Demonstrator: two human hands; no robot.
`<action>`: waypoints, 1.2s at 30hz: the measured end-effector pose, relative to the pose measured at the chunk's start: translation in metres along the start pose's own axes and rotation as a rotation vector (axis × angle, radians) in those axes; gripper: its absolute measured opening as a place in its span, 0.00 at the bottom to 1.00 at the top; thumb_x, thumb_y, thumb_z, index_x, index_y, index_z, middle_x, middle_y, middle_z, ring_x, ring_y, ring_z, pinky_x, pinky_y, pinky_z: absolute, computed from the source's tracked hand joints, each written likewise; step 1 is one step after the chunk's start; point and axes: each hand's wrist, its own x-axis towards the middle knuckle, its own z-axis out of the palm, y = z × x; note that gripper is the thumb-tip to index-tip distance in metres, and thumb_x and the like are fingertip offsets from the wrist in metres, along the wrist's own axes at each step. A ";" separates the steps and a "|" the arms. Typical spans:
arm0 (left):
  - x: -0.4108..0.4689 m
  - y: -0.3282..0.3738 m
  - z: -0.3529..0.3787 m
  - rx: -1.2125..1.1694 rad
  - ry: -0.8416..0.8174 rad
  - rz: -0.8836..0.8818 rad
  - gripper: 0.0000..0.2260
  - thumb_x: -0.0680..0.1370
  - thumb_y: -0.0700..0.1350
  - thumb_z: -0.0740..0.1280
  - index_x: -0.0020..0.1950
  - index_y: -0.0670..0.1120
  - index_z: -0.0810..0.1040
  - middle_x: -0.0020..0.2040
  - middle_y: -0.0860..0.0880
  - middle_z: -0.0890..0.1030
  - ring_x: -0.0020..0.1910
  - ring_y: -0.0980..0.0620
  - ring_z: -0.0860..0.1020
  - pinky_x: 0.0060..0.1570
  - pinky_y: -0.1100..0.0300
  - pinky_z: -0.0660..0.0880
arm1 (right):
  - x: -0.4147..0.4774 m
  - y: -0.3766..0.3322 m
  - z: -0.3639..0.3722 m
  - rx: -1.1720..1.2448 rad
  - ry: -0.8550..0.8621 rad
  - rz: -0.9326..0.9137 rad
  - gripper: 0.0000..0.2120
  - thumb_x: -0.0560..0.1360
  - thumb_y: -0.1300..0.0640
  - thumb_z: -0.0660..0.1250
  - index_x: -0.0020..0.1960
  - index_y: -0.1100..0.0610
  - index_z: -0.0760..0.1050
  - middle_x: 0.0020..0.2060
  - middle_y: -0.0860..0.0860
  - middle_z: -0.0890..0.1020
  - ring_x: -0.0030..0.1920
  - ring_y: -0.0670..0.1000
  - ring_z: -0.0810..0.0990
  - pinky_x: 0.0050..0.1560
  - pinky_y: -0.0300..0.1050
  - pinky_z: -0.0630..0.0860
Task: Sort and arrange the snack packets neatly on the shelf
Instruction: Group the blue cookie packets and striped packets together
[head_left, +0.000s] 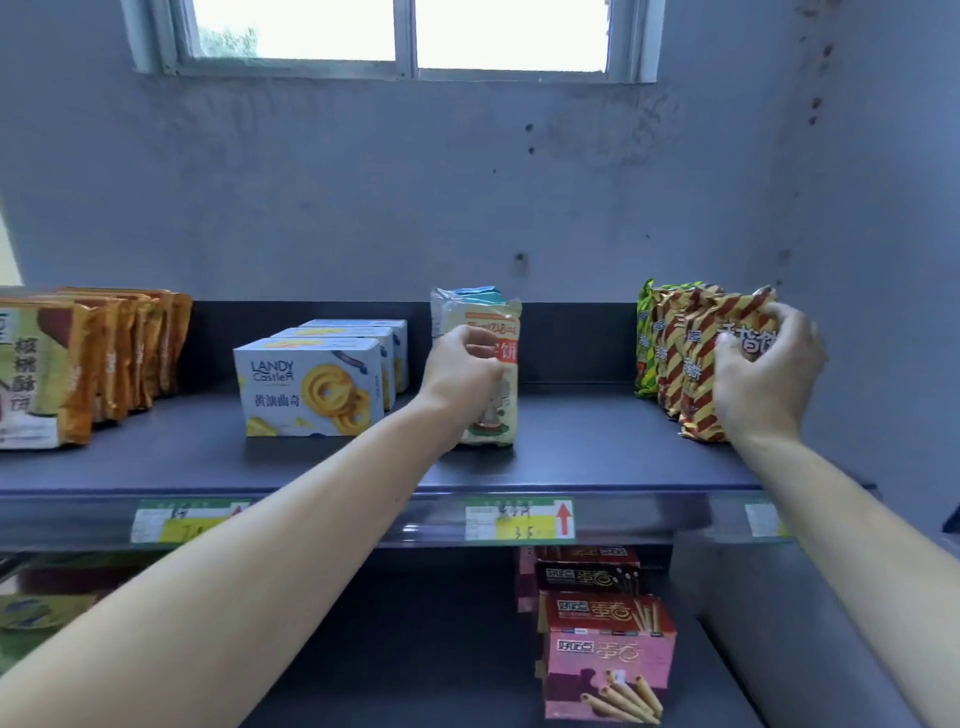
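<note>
We are gripping the cream packet (493, 410), standing on the shelf (311, 462), with our left hand (462, 366). Our right hand (763, 374) is curling round the front striped packet (696, 400). Cookie boxes (311, 387) are sitting just left.

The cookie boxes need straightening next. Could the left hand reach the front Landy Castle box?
Probably yes: the left hand is beside the front box, bare shelf between them, but it must first release the pale packet.

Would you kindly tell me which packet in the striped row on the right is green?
The rearmost packet, furthest from the right hand; the other packets are red-and-gold.
</note>
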 end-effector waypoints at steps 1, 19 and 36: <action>-0.001 -0.002 -0.009 -0.003 0.027 -0.012 0.11 0.74 0.33 0.64 0.54 0.45 0.73 0.50 0.47 0.77 0.42 0.52 0.77 0.36 0.60 0.77 | -0.010 -0.012 0.005 0.018 -0.047 -0.036 0.18 0.74 0.61 0.65 0.63 0.65 0.71 0.61 0.61 0.74 0.63 0.60 0.70 0.65 0.47 0.62; -0.009 -0.035 -0.084 0.074 -0.238 -0.157 0.26 0.78 0.34 0.61 0.75 0.42 0.58 0.70 0.43 0.69 0.63 0.48 0.70 0.62 0.56 0.70 | -0.116 -0.113 0.069 0.136 -0.879 0.261 0.18 0.79 0.56 0.61 0.68 0.56 0.67 0.61 0.52 0.76 0.56 0.48 0.74 0.56 0.42 0.71; 0.035 -0.053 -0.067 -0.287 -0.093 -0.360 0.25 0.81 0.52 0.58 0.75 0.44 0.59 0.75 0.46 0.61 0.73 0.45 0.62 0.69 0.48 0.61 | -0.080 -0.093 0.084 0.377 -0.854 0.670 0.27 0.80 0.43 0.53 0.71 0.61 0.63 0.70 0.55 0.69 0.72 0.55 0.65 0.71 0.53 0.63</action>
